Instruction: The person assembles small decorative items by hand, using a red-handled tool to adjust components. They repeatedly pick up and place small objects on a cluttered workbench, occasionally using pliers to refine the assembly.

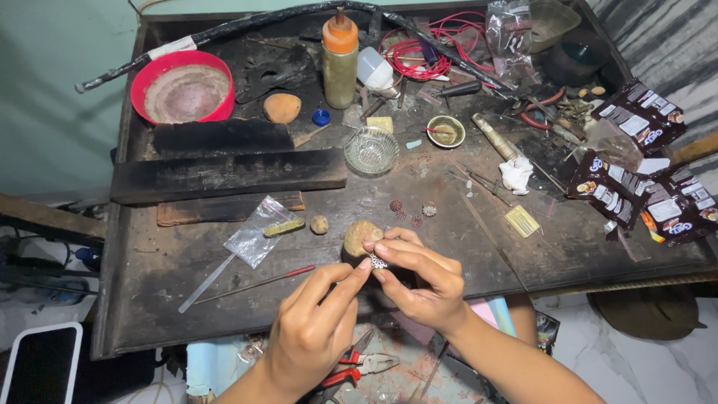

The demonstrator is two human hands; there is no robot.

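So I'm pinching this tiny silver filigree bead (378, 261), all lacy and spiky-looking, between both sets of fingertips right at the near edge of the blackened, scorched wooden workbench (149, 277). My right hand (419, 280) is curling around it with thumb and forefinger closed tight on the bead, and my left hand (314, 325) is coming in from below with the fingers nearly shut too, the index tip touching the same bead. Just behind my fingers a lumpy tan stone-like lump (362, 236) is sitting on the bench, with a smaller round pebble (319, 224) near it. A few more little bead balls (413, 211), reddish and silvery, are lying scattered just beyond that. Off to my left a crinkly clear plastic bag (258, 232) is lying flat, with a thin red-tipped rod (258, 284) beside it. Further back there's a ribbed glass bowl (371, 150), a charred black wooden block (224, 173), a red plastic bowl (183, 88) with crusty whitish residue, and a murky squeeze bottle with an orange cap (340, 60). Red-handled pliers (359, 366) are resting in my lap below the bench edge.
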